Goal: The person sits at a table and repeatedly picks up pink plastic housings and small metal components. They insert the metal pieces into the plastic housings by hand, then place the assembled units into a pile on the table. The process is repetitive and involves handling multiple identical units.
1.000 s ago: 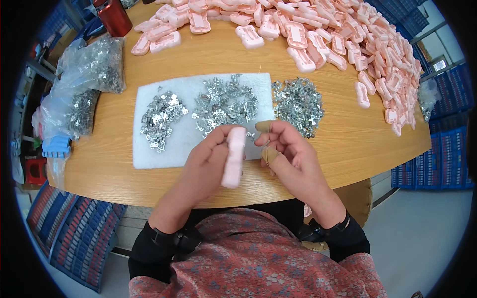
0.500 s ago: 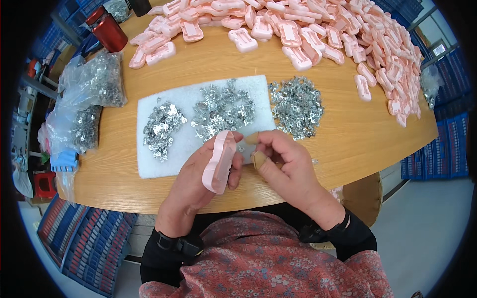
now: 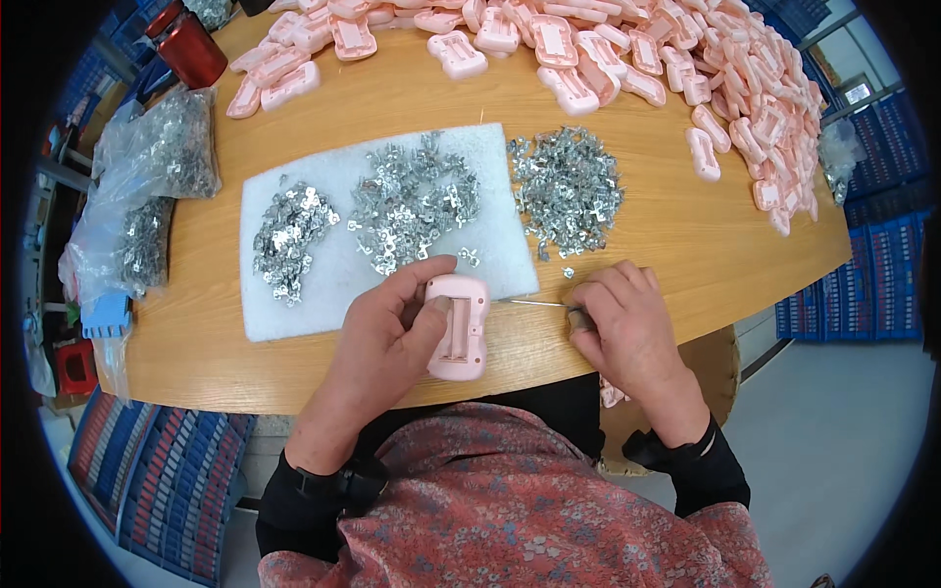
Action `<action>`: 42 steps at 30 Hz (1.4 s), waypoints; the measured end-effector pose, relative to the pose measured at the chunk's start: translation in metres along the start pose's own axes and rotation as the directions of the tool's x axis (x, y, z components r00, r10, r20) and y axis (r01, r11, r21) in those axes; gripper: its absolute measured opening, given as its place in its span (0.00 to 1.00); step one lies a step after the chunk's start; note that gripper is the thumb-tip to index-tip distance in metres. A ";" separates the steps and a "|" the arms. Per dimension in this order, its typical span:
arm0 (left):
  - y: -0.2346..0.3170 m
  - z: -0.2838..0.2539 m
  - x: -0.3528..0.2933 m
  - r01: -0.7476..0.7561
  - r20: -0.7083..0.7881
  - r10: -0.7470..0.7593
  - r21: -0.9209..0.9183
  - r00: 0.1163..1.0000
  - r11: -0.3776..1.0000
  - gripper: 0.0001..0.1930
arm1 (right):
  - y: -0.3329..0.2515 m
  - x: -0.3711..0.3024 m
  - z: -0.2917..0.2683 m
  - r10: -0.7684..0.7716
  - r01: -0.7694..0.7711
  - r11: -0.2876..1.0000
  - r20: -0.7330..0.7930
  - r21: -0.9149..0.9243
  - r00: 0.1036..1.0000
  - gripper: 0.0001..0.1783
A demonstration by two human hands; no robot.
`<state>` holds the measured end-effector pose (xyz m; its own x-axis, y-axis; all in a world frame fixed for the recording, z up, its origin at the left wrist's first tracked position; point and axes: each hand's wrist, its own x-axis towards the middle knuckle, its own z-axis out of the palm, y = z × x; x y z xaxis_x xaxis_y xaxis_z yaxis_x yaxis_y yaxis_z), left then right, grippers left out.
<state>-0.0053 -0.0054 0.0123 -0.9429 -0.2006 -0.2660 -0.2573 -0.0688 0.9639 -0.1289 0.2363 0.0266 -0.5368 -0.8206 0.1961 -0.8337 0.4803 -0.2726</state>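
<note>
My left hand (image 3: 380,341) grips a pink plastic casing (image 3: 473,338) just over the table's near edge, thumb laid across it. The casing's face with a long recessed compartment and small holes is turned up. To its right, my right hand (image 3: 635,325) is closed on a thin tool with a straight metal shaft (image 3: 534,303), whose tip points left toward the casing; its handle is mostly hidden in the fingers. Beyond my hands lies a white foam sheet (image 3: 333,181) with two heaps of small silvery metal clips, a left heap (image 3: 291,235) and a larger right heap (image 3: 417,201).
Another heap of metal clips (image 3: 569,191) lies on the wood right of the sheet. Pink casings (image 3: 686,59) are piled along the far and right sides. At left are clear bags of clips (image 3: 162,157), a red canister (image 3: 186,47) and a blue block (image 3: 106,316).
My left hand has turned the casing so its compartment faces up. My right hand has moved away to the right and now holds the thin tool. The view has shifted slightly.
</note>
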 end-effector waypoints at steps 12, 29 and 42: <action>-0.001 0.004 0.004 0.033 -0.017 -0.032 0.054 0.999 0.998 0.19 | -0.027 0.009 0.008 0.098 -0.083 0.951 -0.034 0.297 0.995 0.15; -0.012 0.007 0.005 -0.071 -0.081 0.075 0.049 0.994 0.996 0.19 | -0.044 0.021 0.007 -0.002 0.000 0.983 0.008 0.183 1.000 0.15; -0.012 0.007 0.006 -0.093 -0.077 0.100 0.088 0.992 0.992 0.17 | -0.044 0.017 0.013 0.057 -0.059 0.962 0.015 0.265 0.998 0.18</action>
<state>-0.0095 0.0006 -0.0008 -0.9448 -0.2809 -0.1689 -0.1864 0.0366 0.9818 -0.0995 0.1969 0.0296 -0.5819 -0.7961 0.1663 -0.7361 0.4286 -0.5239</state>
